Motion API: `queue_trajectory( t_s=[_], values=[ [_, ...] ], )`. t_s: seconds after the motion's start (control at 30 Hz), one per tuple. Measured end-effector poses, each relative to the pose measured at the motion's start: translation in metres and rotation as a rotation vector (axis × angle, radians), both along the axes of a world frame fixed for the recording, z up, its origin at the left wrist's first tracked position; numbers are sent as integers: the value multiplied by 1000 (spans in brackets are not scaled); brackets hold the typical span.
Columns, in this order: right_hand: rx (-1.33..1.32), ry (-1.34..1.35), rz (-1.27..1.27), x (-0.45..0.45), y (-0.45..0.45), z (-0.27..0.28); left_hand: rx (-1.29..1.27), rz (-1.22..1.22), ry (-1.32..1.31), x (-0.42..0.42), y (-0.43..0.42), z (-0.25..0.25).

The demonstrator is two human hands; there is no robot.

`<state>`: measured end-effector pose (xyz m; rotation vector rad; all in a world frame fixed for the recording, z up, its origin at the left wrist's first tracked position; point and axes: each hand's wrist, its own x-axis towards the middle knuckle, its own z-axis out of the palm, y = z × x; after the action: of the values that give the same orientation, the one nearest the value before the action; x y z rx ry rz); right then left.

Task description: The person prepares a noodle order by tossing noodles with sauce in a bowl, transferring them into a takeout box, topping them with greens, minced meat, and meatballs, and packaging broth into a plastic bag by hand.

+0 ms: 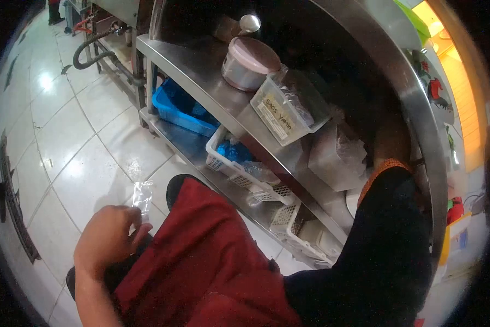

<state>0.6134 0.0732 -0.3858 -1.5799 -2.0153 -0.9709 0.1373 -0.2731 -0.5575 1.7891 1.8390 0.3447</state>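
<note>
My left hand (107,237) is at the lower left over the floor, its fingers closed on a shiny piece of clear plastic (142,197) that looks like a small bag or wrapper. My right arm, in a dark sleeve with an orange cuff (384,177), reaches into the shadowed steel shelf. Beyond the cuff only a dim stretch of wrist shows; the fingers are lost in the dark. Nearest to it on the shelf is a cloudy plastic container (338,158). Beside that sits a clear tub (291,109) with a handwritten label, holding plastic packets.
A round tub with a pink lid (254,54) stands further along the upper shelf (201,71). Below are a blue basket (185,111) and several white baskets (228,163). A hose (92,52) hangs at upper left. Another person's legs (55,12) show far off.
</note>
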Motion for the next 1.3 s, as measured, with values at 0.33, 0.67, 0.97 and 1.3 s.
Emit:
queue_trajectory(
  t_s=[0.33,0.67,0.97,1.3],
  values=[
    [8,-28,6,-31,27,-12,18,-287,-109,-13,58,-41],
    [-164,800,11,-58,-69,-51,-431,312,-1119,13,59,-41],
    [-900,3407,71,-137,-327,81,-460,219,-837,101,-52,287],
    [-1249,3025,754,29,-457,306,-86,-226,-1102,282,-51,499]
  ],
)
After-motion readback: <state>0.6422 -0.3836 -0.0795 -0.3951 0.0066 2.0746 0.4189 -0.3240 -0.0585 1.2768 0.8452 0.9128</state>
